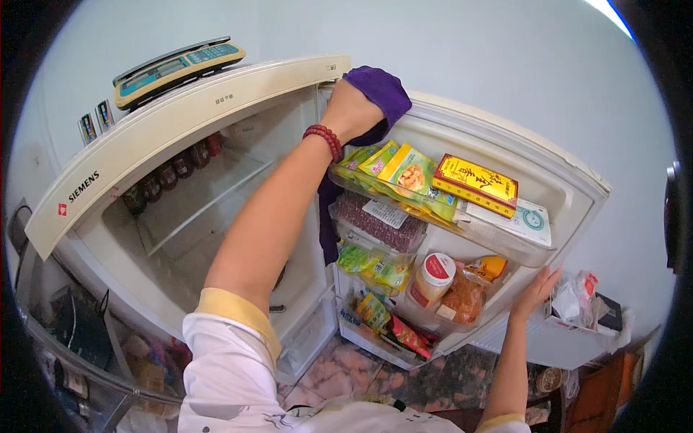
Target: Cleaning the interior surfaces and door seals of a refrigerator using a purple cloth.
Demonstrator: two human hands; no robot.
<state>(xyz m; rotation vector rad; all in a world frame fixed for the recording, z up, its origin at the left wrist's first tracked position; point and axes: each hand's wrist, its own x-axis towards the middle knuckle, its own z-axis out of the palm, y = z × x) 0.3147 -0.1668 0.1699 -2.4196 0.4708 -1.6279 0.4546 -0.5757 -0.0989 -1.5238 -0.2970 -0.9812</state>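
Note:
My left hand [354, 111], with a red beaded bracelet at its wrist, is closed on a purple cloth [381, 92] at the hinge side of the open refrigerator door [574, 205], near the top. Part of the cloth hangs down beside the door shelves. My right hand [536, 292] rests against the door's outer edge, fingers extended. Between the hands, the upper door shelf [503, 243] bears yellow-green food packets [411, 170], a yellow and red box [476, 184] and a white box [533, 219]. Lower down are a jar with a red and white lid [433, 279] and more packets.
To the left stands the refrigerator's open compartment, with dark jars [181, 165] inside. A digital scale [178, 70] lies on top. At right, a box holding plastic bags [574, 303] is near the wall. Cluttered items fill the lower left behind a curved rail [81, 360].

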